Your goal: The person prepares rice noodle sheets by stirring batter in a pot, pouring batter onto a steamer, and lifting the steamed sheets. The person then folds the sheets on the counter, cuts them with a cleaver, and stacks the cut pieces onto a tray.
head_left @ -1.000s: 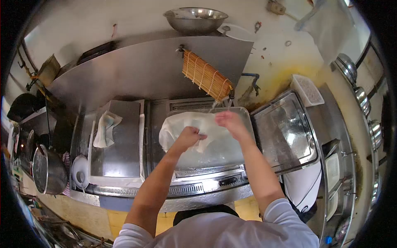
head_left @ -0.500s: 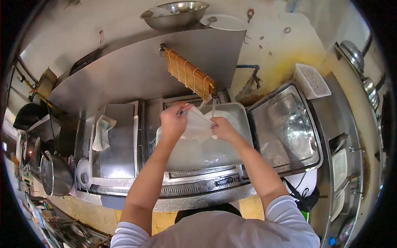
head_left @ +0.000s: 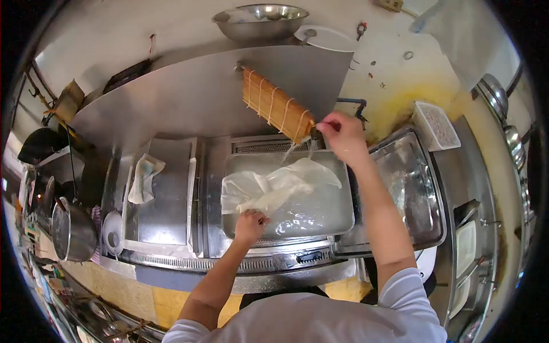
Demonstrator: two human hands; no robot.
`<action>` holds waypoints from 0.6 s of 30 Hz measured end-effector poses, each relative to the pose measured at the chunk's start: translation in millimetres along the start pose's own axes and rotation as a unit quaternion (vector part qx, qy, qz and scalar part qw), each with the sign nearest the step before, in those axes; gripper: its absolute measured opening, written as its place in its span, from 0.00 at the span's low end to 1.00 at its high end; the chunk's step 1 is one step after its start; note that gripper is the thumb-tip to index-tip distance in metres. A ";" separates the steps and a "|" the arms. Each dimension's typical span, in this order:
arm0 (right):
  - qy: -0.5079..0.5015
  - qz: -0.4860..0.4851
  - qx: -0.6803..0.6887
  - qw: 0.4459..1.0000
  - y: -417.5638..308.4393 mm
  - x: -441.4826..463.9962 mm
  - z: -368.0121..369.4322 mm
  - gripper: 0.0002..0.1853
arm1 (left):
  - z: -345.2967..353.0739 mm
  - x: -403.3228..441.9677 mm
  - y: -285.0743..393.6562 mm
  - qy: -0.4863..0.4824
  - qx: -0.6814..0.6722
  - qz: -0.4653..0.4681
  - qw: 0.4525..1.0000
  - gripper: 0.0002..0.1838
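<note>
A white cloth (head_left: 286,182) lies in water in a metal tray (head_left: 346,214). My left hand (head_left: 250,225) is at the tray's near edge, its fingers closed at the cloth's lower edge. Up at the right, my right hand (head_left: 341,134) pinches at the tap end beside the rolled bamboo mat (head_left: 277,106); what its fingertips hold is too small to make out. Water runs down from below the mat into the tray.
At the left, a folded cloth (head_left: 146,178) lies on a flat metal lid (head_left: 166,220). An empty-looking large tray (head_left: 423,200) leans at the right, near a white plastic basket (head_left: 436,126). A pot (head_left: 74,231) stands far left, and a steel bowl (head_left: 260,23) sits above.
The cloth was lifted between both hands and now lies spread in the tray. My left hand has moved down to the near edge; my right hand has risen to the tap by the mat.
</note>
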State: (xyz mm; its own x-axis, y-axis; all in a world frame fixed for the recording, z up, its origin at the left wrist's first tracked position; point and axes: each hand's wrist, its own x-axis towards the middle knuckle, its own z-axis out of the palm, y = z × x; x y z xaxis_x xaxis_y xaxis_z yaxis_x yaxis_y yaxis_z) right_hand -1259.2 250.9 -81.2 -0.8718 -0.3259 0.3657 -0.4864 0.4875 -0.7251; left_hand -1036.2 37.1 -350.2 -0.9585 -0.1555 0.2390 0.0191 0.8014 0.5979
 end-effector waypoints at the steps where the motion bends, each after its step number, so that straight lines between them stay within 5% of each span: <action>1: 0.007 -0.009 -0.001 1.000 1.9 -0.5 -2.0 0.11 | 2.2 -3.2 -1.9 0.002 -0.004 0.000 1.000 0.08; 13: 0.190 -0.103 -0.144 0.966 76.9 65.5 19.9 0.04 | -0.6 -10.9 -1.6 0.009 0.025 -0.023 0.999 0.07; 18: 0.223 -0.013 -0.065 0.973 112.0 109.5 31.6 0.05 | 5.7 -8.9 -9.9 -0.017 0.050 -0.033 0.998 0.09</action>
State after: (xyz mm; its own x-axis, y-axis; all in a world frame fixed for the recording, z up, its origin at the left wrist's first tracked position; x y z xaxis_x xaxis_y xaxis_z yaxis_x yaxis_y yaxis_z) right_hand -1407.4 244.2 -140.8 -0.7838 0.0293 0.6203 -0.4863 0.5923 -0.6424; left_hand -1029.5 33.8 -362.6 -0.9659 -0.1910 0.1748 -0.0706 0.8439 0.5318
